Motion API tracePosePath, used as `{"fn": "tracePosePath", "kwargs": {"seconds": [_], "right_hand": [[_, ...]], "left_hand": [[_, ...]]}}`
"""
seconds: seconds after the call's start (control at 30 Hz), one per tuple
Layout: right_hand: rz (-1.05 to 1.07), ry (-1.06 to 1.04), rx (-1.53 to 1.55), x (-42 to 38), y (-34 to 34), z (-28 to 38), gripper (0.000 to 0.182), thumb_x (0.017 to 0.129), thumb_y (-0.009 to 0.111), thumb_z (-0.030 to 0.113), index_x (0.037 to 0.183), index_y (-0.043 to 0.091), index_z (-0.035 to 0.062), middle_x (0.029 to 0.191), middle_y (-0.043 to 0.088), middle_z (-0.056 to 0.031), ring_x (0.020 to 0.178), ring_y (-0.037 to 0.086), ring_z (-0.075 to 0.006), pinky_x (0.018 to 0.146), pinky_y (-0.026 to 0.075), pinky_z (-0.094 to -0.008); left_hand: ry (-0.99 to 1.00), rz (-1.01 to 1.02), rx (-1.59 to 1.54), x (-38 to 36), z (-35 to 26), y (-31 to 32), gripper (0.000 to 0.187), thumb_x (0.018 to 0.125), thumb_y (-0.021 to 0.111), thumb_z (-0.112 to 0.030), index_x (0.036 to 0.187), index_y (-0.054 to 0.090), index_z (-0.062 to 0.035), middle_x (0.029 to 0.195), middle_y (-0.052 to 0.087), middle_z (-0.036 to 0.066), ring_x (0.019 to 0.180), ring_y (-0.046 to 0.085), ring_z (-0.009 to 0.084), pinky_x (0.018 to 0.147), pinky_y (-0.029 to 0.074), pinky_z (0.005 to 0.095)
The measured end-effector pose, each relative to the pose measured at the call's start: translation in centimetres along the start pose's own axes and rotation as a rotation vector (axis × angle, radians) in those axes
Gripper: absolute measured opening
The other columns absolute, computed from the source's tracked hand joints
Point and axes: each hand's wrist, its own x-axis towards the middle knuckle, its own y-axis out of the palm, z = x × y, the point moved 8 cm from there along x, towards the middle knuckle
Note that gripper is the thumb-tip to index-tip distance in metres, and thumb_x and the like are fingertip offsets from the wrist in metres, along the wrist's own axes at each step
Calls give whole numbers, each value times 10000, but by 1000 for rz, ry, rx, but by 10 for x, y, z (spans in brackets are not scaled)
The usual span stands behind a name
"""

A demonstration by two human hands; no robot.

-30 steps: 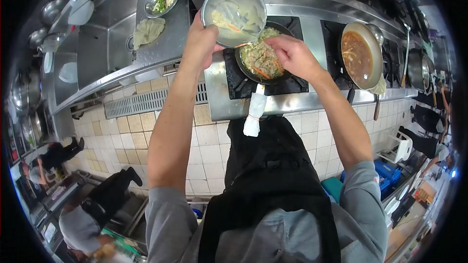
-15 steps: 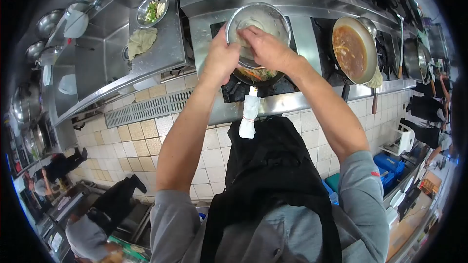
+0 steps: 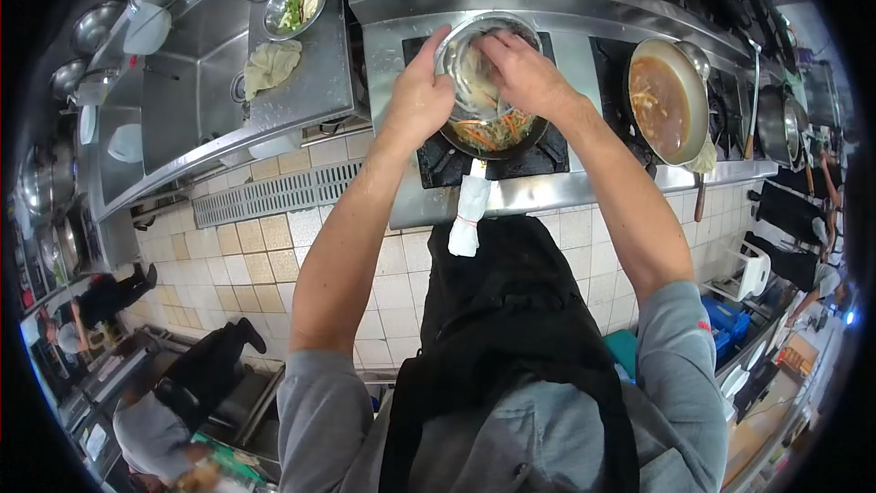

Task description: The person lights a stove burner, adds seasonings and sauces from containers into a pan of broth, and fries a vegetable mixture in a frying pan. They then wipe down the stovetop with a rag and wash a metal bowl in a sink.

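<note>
My left hand (image 3: 423, 89) grips the left rim of a metal mixing bowl (image 3: 463, 84), which is tilted over a frying pan on the stove. Inside the bowl is my right hand (image 3: 522, 73); its fingers are smeared by motion and partly hidden, among pale wet residue on the wall. Shredded vegetables (image 3: 497, 133) with orange strips lie in the frying pan (image 3: 486, 154) below the bowl, which covers the pan's far part. White cloth wraps the pan's handle (image 3: 467, 215), which points toward my body.
To the right, a second pan (image 3: 686, 140) holds brown sauce, with a ladle (image 3: 694, 57) beside it. On the left counter are a small bowl of chopped vegetables (image 3: 297, 11) and a crumpled cloth (image 3: 272, 68), next to a sink (image 3: 196, 96). Another person (image 3: 173, 420) stands behind, lower left.
My right hand has shifted within the bowl. The bowl has tipped so more of its inside and more of the vegetables in the pan show. The view has moved slightly.
</note>
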Motion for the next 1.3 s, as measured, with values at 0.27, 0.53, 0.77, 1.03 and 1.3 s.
{"fn": "tracePosePath", "kwargs": {"seconds": [0.27, 0.53, 0.77, 1.03, 1.3], "right_hand": [[86, 20, 99, -20, 42, 4, 196, 867, 618, 67, 1055, 598, 18, 982, 648, -184, 999, 629, -378, 890, 511, -477], [106, -52, 65, -52, 35, -2, 290, 878, 623, 47, 1164, 643, 6, 1087, 665, -161, 1047, 639, -348, 884, 541, -433], [52, -59, 23, -56, 27, 0, 352, 843, 610, 21, 1193, 634, 46, 1131, 658, -139, 1081, 642, -334, 899, 549, -429], [308, 156, -154, -77, 46, -46, 249, 833, 596, 17, 1080, 619, 34, 1143, 654, -175, 1092, 650, -347, 860, 571, -447], [221, 40, -121, -41, 54, -27, 445, 857, 580, 32, 1301, 597, 47, 1246, 637, -177, 1125, 635, -339, 936, 545, -447]], "left_hand": [[19, -18, 61, 8, -12, 16, 692, 848, 427, 36, 1514, 427, -153, 1281, 636, 217, 1151, 633, 268, 969, 476, 335], [277, -97, 49, 13, -24, 10, 721, 836, 429, 95, 1511, 416, -157, 1413, 529, 234, 1311, 518, 382, 1097, 419, 406], [175, -147, 75, 8, -17, 0, 721, 841, 412, 64, 1543, 361, -96, 1401, 567, 212, 1145, 614, 218, 975, 453, 272], [96, -319, -311, 13, 4, -50, 702, 845, 394, 112, 1531, 343, -31, 1402, 544, 156, 1267, 533, 226, 1074, 399, 298], [-27, -314, -549, 6, 10, -55, 688, 865, 390, 99, 1539, 292, 5, 1402, 531, 187, 1297, 511, 245, 1098, 376, 313]]}}
